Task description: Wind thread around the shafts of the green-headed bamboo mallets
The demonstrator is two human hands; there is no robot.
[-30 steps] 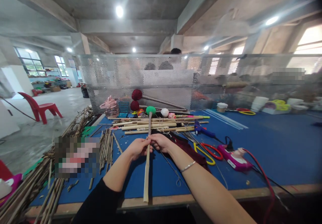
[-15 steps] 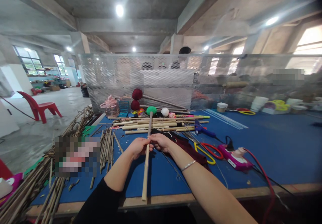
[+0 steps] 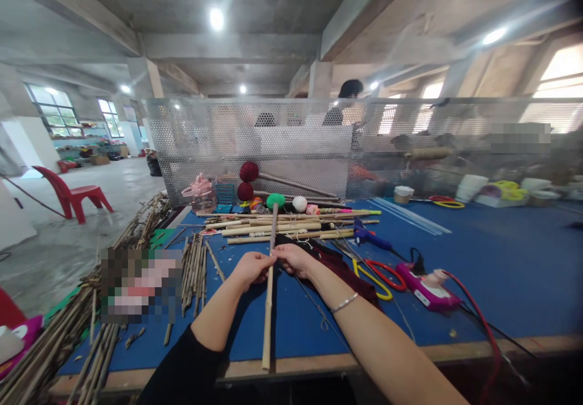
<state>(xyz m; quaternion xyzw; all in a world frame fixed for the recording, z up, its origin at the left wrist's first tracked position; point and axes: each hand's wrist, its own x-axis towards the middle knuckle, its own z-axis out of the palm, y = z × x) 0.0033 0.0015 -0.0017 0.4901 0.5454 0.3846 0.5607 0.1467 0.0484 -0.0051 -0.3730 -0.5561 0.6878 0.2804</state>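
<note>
Both hands grip a long pale wooden stick [image 3: 268, 308] with a greyish upper section, held over the blue tabletop and pointing away from me. At mid-length, my left hand [image 3: 253, 268] pinches it from the left. Just opposite, my right hand [image 3: 294, 259] has thumb and fingers closed on the same stretch. The stick's far end overlaps a green ball [image 3: 276, 200]; whether they are joined I cannot tell. Behind lie several pale sticks [image 3: 268, 229] and a white ball [image 3: 299, 204]. Dark red cloth [image 3: 350, 277] is beside my right forearm.
Red and yellow-handled scissors [image 3: 378, 277], a blue glue gun [image 3: 371, 235] and a magenta power strip [image 3: 428, 289] with cords are right. Thin brown twigs [image 3: 195, 268] lie left. A perforated metal screen [image 3: 204, 125] stands behind, with a person [image 3: 344, 104] beyond it.
The stick's near end has shifted slightly right and toward me, and both hands remain on it. The person beyond the screen has moved right and shows more.
</note>
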